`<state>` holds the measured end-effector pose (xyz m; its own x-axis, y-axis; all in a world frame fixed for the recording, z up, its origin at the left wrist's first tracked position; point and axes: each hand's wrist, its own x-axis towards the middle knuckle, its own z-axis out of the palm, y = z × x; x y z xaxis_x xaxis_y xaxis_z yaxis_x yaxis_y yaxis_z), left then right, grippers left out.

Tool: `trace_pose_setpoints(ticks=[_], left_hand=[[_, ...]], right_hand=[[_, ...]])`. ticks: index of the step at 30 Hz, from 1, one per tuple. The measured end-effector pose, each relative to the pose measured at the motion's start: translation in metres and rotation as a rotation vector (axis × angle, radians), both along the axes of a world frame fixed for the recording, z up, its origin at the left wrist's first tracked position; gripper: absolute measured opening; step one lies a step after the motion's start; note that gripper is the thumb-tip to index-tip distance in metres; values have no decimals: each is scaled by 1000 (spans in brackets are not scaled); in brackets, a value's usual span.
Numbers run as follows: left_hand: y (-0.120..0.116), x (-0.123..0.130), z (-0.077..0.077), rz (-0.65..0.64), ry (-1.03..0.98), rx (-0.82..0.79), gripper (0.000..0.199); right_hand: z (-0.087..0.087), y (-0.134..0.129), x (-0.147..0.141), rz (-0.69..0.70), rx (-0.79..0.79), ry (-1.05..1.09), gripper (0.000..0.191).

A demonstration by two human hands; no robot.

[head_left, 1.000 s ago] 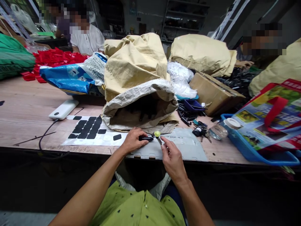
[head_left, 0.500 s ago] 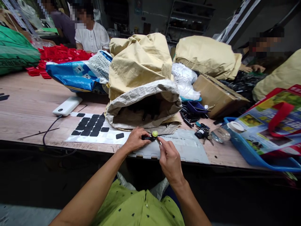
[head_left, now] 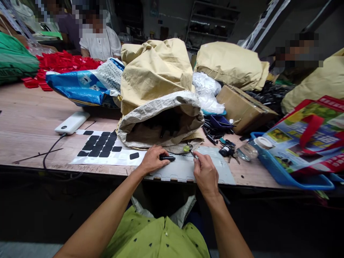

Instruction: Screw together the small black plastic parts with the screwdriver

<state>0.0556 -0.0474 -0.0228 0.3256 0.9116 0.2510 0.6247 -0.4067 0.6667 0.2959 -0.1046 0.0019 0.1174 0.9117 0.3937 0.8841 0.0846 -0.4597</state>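
My left hand (head_left: 153, 159) is closed around a short black cylindrical piece (head_left: 169, 158), just above a grey sheet (head_left: 177, 172) at the table's front edge. To its right, my right hand (head_left: 205, 171) grips a thin metal tool (head_left: 192, 154) that points up and left. Close to the tool's tip is a small round yellow-green piece (head_left: 186, 148); whether they touch I cannot tell. Behind both hands lies a large tan sack (head_left: 158, 75), its mouth facing me with dark items inside. Left of my left hand, black rounded patches (head_left: 100, 143) lie on a white sheet (head_left: 122, 157).
A white power bank (head_left: 72, 123) with a cable lies left. Blue and red bags stand behind. On the right are keys (head_left: 236, 157), a clear bottle (head_left: 247, 152), a blue basket (head_left: 290, 175) and a cardboard box (head_left: 244, 107). People sit across the table.
My right hand has moved right, away from my left hand, with the metal tool. The yellow-green piece is now apart from the black piece. The whole view has shifted slightly.
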Motion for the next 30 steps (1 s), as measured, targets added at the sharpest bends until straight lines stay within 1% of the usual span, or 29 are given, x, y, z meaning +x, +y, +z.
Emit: trace_pose_setpoints(ticks=[2,5,9,13,16,18,20,22,23,24,25,26,27,28,30], left_hand=[[0,0,0,4,7,-2,21],[0,0,1,-2,17,-8,22],[-2,-1,1,-8,15,-9,21],[1,-2,-2,-17,20,11,19],[1,-4,2,-34,20,33,18],[-9,-4,11,-65,-42,69,19],[-30,-1,23,-138,-132,113,21],[-61,5,29,-287,-189,112,23],[-77,9,28,-386,-188,81,24],[-92,13,23,-483,-168,34,25],[-106,17,14,-561,-133,-25,26],[-117,20,1,-603,-84,-101,26],[-125,23,-15,-595,-34,-194,26],[-130,24,-34,-545,14,-309,26],[-132,23,-73,-381,105,-574,27]], right_hand=[[-6,13,15,-75,-32,-157,34],[-17,26,28,-114,-21,-310,33],[-26,29,29,-151,33,-364,32],[-27,26,25,-165,40,-385,31],[-27,26,25,-168,36,-397,32],[-28,26,26,-172,39,-400,32],[-28,26,26,-175,47,-399,31],[-28,26,26,-172,54,-395,31],[-28,26,26,-170,55,-393,31],[-28,26,26,-170,52,-392,31],[-28,26,26,-170,48,-391,31],[-28,26,26,-172,44,-392,31],[-28,26,26,-175,41,-394,32],[-28,26,26,-176,39,-395,32],[-28,25,26,-174,40,-393,31]])
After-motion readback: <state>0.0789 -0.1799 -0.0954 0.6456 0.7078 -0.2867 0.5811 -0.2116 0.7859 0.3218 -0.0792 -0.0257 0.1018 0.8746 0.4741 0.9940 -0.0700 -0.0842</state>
